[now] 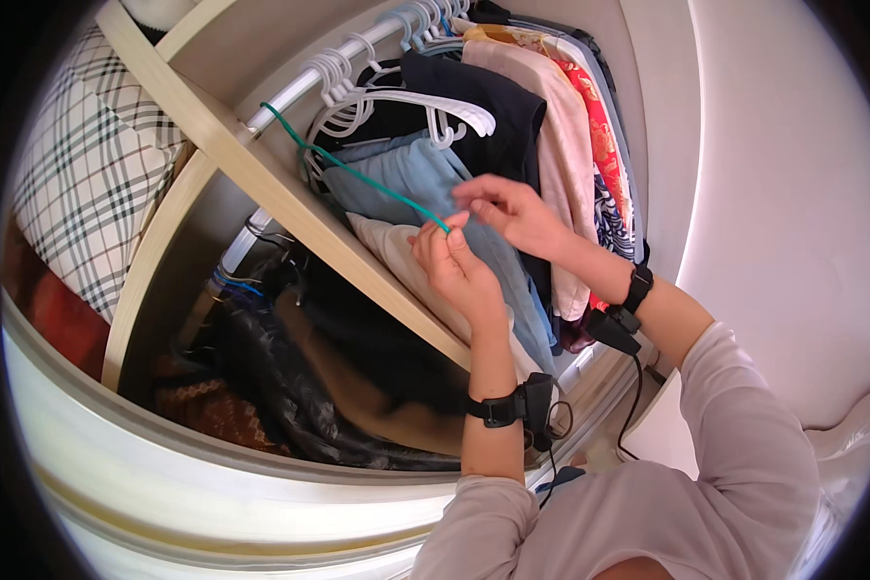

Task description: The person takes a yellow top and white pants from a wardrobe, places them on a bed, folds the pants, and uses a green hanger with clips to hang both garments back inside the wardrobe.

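My left hand [456,271] is closed, thumb and fingers pinching the lower end of a thin green wire hanger [372,182]. The hanger's hooked far end loops over the closet rod [295,94], and it appears nearly edge-on. Just above and to the right, my right hand [517,217] hovers with its fingers loosely bent and apart, the fingertips blurred, and nothing visible in them. Behind both hands hang light blue jeans [396,164] and a cream garment [396,246]. White plastic hangers [416,97] hang on the rod beside the green one.
Right along the rod are a dark garment [498,101], a pink garment [561,145] and a red patterned one [597,130]. A wooden divider [290,208] runs diagonally past my left hand. Beyond it lie dark clothes [290,367] and a plaid bundle [97,174]. Straps with cables circle both wrists.
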Tool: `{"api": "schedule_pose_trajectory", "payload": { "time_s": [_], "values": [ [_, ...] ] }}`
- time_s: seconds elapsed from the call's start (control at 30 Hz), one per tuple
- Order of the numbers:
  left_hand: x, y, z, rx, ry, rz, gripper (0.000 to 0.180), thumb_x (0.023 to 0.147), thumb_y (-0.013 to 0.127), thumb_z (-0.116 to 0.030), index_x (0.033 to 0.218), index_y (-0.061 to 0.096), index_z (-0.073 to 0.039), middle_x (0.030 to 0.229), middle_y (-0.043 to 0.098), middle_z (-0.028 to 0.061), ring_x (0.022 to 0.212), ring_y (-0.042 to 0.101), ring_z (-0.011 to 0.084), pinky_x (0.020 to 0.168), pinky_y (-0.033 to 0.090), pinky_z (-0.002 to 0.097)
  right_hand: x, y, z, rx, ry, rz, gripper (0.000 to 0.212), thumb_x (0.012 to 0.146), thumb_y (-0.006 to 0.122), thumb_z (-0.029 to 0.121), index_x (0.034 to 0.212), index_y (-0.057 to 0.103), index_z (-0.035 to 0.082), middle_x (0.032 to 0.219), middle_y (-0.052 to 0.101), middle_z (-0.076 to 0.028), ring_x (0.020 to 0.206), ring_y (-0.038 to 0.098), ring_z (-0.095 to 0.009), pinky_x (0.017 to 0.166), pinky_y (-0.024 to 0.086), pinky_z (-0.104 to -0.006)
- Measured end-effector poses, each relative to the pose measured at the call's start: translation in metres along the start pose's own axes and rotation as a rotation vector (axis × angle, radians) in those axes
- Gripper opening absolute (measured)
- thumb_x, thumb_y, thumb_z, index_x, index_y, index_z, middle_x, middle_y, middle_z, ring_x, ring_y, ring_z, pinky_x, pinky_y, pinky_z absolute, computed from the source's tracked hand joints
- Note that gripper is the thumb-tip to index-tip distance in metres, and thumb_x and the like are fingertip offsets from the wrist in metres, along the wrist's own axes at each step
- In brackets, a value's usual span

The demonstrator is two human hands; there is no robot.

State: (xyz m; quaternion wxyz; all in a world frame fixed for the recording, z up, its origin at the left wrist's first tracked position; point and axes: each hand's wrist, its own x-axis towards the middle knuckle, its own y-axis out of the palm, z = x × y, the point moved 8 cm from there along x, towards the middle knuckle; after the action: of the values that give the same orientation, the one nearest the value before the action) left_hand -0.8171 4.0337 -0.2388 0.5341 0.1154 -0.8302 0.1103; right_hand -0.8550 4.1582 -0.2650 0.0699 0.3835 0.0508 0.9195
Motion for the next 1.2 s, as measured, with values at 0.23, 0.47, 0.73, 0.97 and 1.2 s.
{"api": "schedule_pose_trajectory", "payload": {
  "time_s": [0.23, 0.47, 0.73, 0.97, 1.2],
  "values": [
    [-0.008, -0.035, -0.003, 0.045, -0.179, -0.097, 0.037, 0.098, 0.038, -0.026, 0.121, 0.054, -0.001, 0.133, 0.042, 0.0199, 0.121, 0.042, 0.0344, 0.104, 0.029, 0.0417, 0.021, 0.055, -0.028, 0.152, 0.645, 0.335, 0.069, 0.09, 0.037, 0.063, 0.115, 0.053, 0.001, 0.11, 0.058, -0.013, 0.108, 0.052, -0.021, 0.089, 0.044, -0.0435],
    [-0.058, -0.02, 0.137, -0.618, -0.885, -0.379, 0.055, 0.1, 0.027, -0.036, 0.136, 0.029, 0.004, 0.14, 0.033, 0.019, 0.126, 0.039, 0.0297, 0.105, 0.032, 0.0399, 0.085, 0.122, -0.01, 0.088, 0.635, 0.286, 0.029, 0.095, 0.042, 0.022, 0.099, 0.059, -0.002, 0.059, 0.048, -0.004, 0.039, 0.038, -0.013, 0.033, 0.027, -0.0251],
    [-0.023, 0.016, 0.129, -1.146, -1.116, -0.527, 0.049, 0.099, 0.028, -0.037, 0.118, 0.049, 0.003, 0.121, 0.053, 0.0153, 0.108, 0.054, 0.027, 0.094, 0.042, 0.0398, 0.079, 0.106, -0.018, 0.191, 0.651, 0.234, 0.026, 0.093, 0.037, 0.012, 0.103, 0.06, 0.007, 0.056, 0.04, 0.0, 0.039, 0.029, -0.008, 0.035, 0.021, -0.0243],
    [-0.024, 0.008, 0.137, -0.995, -1.155, -0.532, 0.038, 0.092, 0.051, -0.026, 0.11, 0.051, 0.007, 0.11, 0.056, 0.0172, 0.097, 0.059, 0.0267, 0.083, 0.049, 0.0389, 0.077, 0.111, -0.037, 0.516, 0.848, 0.306, 0.025, 0.093, 0.036, 0.012, 0.103, 0.058, 0.007, 0.055, 0.037, 0.001, 0.039, 0.028, -0.007, 0.035, 0.02, -0.0235],
    [-0.006, 0.001, 0.135, -0.802, -0.946, -0.453, 0.02, 0.088, 0.049, -0.011, 0.095, 0.053, 0.008, 0.094, 0.056, 0.0135, 0.08, 0.056, 0.0186, 0.067, 0.049, 0.0315, 0.086, 0.075, 0.009, -0.563, -0.02, 0.207, 0.058, 0.082, 0.042, 0.002, 0.136, 0.044, 0.023, 0.083, 0.064, -0.014, 0.068, 0.061, -0.029, 0.064, 0.051, -0.0368]
  ]
}}
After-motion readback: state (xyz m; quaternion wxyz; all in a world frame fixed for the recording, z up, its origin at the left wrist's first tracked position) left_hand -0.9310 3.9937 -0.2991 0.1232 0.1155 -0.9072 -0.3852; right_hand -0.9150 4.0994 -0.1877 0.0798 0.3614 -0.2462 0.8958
